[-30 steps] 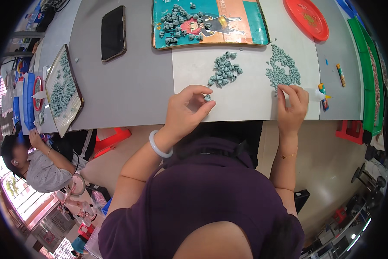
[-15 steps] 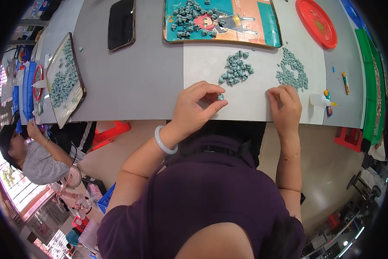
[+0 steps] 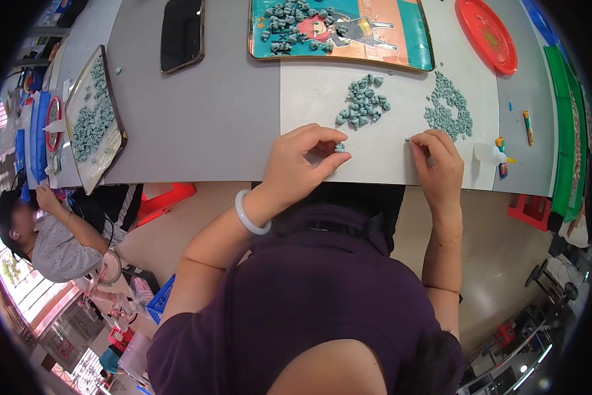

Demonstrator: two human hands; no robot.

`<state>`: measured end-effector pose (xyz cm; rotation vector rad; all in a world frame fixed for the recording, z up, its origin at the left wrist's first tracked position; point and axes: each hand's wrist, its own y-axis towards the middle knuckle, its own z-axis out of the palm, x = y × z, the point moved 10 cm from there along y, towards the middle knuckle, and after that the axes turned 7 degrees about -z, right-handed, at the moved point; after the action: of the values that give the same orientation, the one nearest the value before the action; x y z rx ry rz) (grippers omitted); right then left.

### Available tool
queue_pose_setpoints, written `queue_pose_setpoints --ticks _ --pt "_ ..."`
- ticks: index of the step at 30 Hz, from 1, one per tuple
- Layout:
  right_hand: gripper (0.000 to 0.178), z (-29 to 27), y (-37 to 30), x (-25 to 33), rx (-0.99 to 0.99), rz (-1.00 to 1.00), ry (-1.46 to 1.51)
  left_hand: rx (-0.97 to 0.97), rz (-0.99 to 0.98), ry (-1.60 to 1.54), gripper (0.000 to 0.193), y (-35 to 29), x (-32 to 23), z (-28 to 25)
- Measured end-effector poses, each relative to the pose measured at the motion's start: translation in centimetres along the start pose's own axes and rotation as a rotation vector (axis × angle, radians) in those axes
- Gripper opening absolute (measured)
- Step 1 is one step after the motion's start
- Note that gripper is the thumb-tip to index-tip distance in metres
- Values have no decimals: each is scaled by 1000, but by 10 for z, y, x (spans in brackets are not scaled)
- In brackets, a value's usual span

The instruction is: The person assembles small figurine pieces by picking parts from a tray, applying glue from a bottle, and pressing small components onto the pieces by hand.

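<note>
My left hand (image 3: 307, 157), a pale bangle on its wrist, pinches a small blue-green molded piece (image 3: 339, 148) between thumb and forefinger. Just beyond it lies a pile of similar molded pieces (image 3: 364, 102). My right hand (image 3: 437, 164) is closed in a pinch above the table's near edge. A tiny blue-green bit (image 3: 408, 139) shows at its fingertips; its shape is too small to tell. Past that hand spreads a heap of tiny blue-green bits (image 3: 450, 108). A white squeeze bottle (image 3: 487, 153) with a yellow tip lies to its right.
At the back, a picture-printed tray (image 3: 401, 39) holds more molded pieces. Left of it lies a phone (image 3: 182, 36). Another tray (image 3: 116, 150) of bits is farther left, near a seated person (image 3: 65, 240). A red plate (image 3: 507, 62), a glue tube (image 3: 528, 128) and a green bin (image 3: 563, 191) are rightward.
My right hand has shifted slightly right, and a tiny bit now shows at its fingertips. My left hand keeps its pinch on the molded piece. The view has moved a little.
</note>
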<state>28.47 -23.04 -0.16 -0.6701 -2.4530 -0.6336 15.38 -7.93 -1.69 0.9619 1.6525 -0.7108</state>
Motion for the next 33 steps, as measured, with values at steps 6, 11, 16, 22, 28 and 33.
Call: queue_pose_setpoints --ticks 6,11,16,22,28,33 --pt "6 6 13 13 147 -172 -84 9 30 9 19 0 -2 0" --pt "6 11 17 18 206 -185 -90 23 33 17 19 0 -1 2" --pt "7 25 16 22 236 -116 -37 3 91 69 19 -1 -5 3" --pt "7 51 5 44 134 88 533 -6 74 51 20 -1 -5 5" --pt "7 65 6 44 186 119 629 -2 131 53 21 -3 -4 5" --pt "4 73 4 38 237 250 701 -7 156 98 21 -5 -6 5"
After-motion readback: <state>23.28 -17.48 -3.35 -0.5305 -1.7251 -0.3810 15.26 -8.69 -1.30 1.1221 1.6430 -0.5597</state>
